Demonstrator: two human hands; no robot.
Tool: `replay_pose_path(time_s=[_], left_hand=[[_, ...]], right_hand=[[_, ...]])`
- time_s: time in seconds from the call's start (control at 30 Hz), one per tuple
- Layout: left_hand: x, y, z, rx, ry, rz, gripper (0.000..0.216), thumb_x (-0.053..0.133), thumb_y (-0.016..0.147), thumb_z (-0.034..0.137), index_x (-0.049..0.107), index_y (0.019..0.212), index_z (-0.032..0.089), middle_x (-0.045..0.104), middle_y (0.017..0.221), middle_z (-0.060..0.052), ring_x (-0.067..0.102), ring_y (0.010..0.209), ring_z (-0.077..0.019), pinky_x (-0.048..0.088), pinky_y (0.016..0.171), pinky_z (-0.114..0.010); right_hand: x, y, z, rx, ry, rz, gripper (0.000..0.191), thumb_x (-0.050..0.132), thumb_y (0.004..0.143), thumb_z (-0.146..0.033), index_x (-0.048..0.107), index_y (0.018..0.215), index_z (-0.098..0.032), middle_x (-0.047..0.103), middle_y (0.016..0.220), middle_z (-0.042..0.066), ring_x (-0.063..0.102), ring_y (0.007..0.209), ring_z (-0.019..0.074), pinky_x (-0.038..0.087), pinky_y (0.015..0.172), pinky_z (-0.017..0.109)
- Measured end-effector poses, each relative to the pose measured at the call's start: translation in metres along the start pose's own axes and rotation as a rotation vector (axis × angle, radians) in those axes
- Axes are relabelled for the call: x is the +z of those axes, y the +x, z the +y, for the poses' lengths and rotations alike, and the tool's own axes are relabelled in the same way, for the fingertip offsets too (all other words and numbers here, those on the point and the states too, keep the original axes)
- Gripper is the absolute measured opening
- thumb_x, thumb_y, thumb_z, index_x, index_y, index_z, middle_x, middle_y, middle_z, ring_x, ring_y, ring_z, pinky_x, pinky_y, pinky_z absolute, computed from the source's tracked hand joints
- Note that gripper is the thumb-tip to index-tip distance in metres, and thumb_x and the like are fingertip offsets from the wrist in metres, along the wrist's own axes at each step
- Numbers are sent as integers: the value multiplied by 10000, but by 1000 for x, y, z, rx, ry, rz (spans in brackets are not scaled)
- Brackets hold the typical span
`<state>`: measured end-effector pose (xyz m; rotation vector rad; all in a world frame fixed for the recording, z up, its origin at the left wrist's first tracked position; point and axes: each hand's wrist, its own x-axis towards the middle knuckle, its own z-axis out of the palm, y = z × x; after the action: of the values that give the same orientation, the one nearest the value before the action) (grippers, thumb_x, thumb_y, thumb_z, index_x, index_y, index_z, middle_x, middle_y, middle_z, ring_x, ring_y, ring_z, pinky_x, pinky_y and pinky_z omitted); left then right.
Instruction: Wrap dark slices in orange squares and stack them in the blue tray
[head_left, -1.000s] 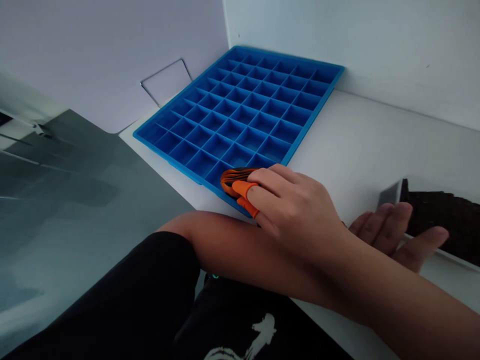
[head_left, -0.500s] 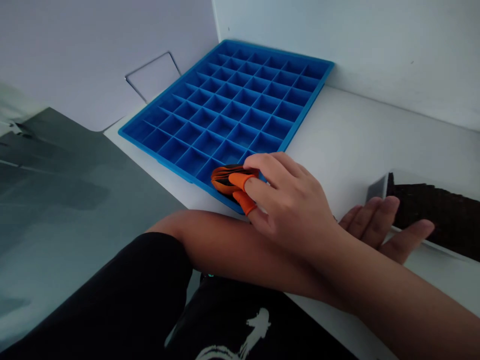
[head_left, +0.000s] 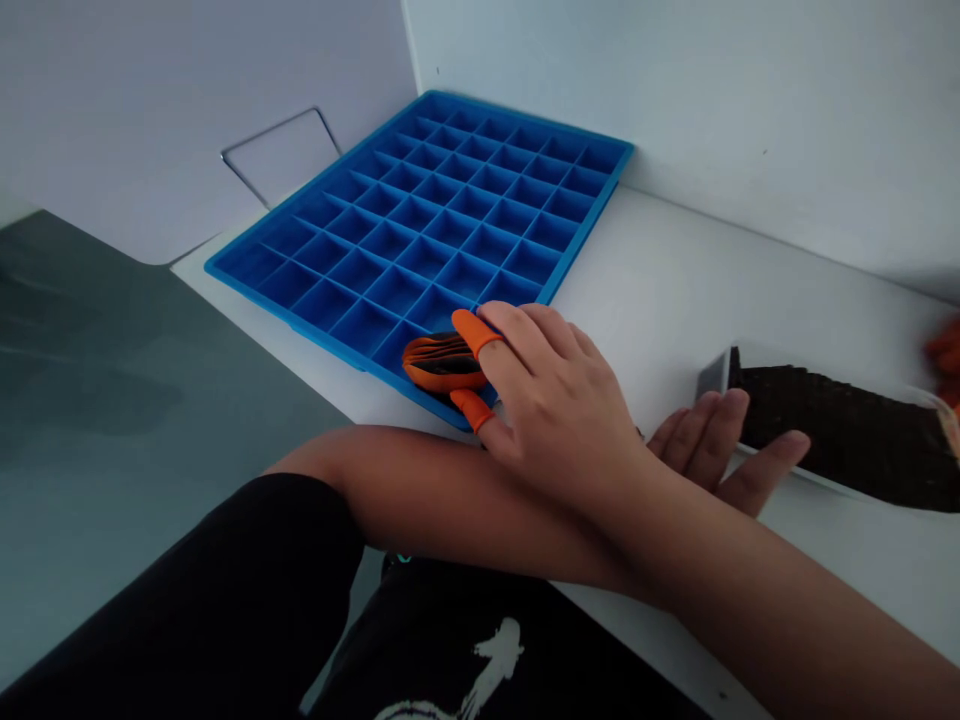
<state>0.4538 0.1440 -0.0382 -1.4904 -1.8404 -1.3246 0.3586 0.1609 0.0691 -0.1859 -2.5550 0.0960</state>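
Observation:
My right hand wears orange finger cots on its thumb and forefinger. It is open over the near corner of a blue divided tray, those two fingers spread apart. Between and just beyond their tips, a bundle of thin dark and orange leaves sits in a corner compartment; the hand partly hides it. My left forearm crosses beneath the right one. My left hand lies open with its fingers stretched out, beside a clear box of dark thin pieces, holding nothing.
The tray has many square compartments and stands on a white table against a white wall. A metal wire loop shows at the panel on the left. Blurred orange things lie at the right edge.
My right forefinger has lifted and spread away from the thumb, letting go of the bundle, which stays in the compartment. The whole view has shifted slightly to the right.

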Motion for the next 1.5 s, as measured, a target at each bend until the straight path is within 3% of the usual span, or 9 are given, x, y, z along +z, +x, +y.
replay_pose_path(time_s=[0.1,0.27,0.5,0.73,0.97,1.07,1.23,1.4,1.5], left_hand=[[3,1,0,-15,-45,7,536,366,1097,450,556,1536,207,539,1611,-107,430,1576,-225,503,1218,-345],[3,1,1,-16,6,-25,533,310,1111,417,573,1516,189,575,1578,-104,429,1571,-220,504,1207,-343],[-6,2,1,-37,-62,-137,460,468,1072,316,587,1498,194,499,1644,-112,402,1594,-229,418,1294,-355],[-12,1,-6,27,-35,-182,524,402,1079,364,531,1548,167,470,1660,-131,286,1640,-252,432,1271,-389],[-16,4,-7,42,-49,-227,510,415,1074,323,523,1538,143,474,1651,-151,324,1627,-263,395,1313,-388],[-19,6,-9,49,-63,-248,515,408,1076,334,509,1546,148,481,1648,-151,329,1628,-250,411,1307,-387],[-9,0,-11,28,-98,-223,567,382,1080,387,422,1603,172,408,1695,-147,315,1640,-228,414,1308,-388],[27,-15,-13,-2,-161,-154,672,337,1098,389,99,1714,263,349,1732,-126,345,1629,-245,459,1271,-464],[37,-20,-16,11,-207,-146,710,357,1094,366,29,1718,279,284,1757,-134,341,1629,-275,447,1278,-497]], right_hand=[[2,1,5,111,145,-85,421,619,983,-312,634,1337,-84,680,1331,160,578,1161,310,506,934,453],[4,5,14,182,382,-94,229,629,984,-281,690,1163,-153,751,1193,88,622,1056,257,493,894,402],[6,11,17,260,476,-106,171,699,932,-251,730,1079,-169,765,999,33,630,877,192,444,798,340],[8,10,22,270,525,-104,241,750,907,-279,730,1127,-184,764,1004,27,641,882,185,463,801,334],[13,10,25,205,531,-105,430,784,908,-462,697,1208,-167,757,1179,70,636,1006,227,486,870,366],[15,11,24,156,522,-118,466,788,907,-439,683,1254,-147,755,1183,82,611,1043,239,473,903,376],[14,13,19,205,479,-223,418,745,926,-314,665,1309,-166,758,1111,48,606,1030,232,400,890,386],[11,19,19,202,452,-276,298,655,948,-242,669,1244,-204,723,1009,11,599,1019,211,372,864,368],[9,21,21,185,402,-312,310,657,955,-254,652,1261,-205,716,1002,13,600,1051,212,391,886,371]])
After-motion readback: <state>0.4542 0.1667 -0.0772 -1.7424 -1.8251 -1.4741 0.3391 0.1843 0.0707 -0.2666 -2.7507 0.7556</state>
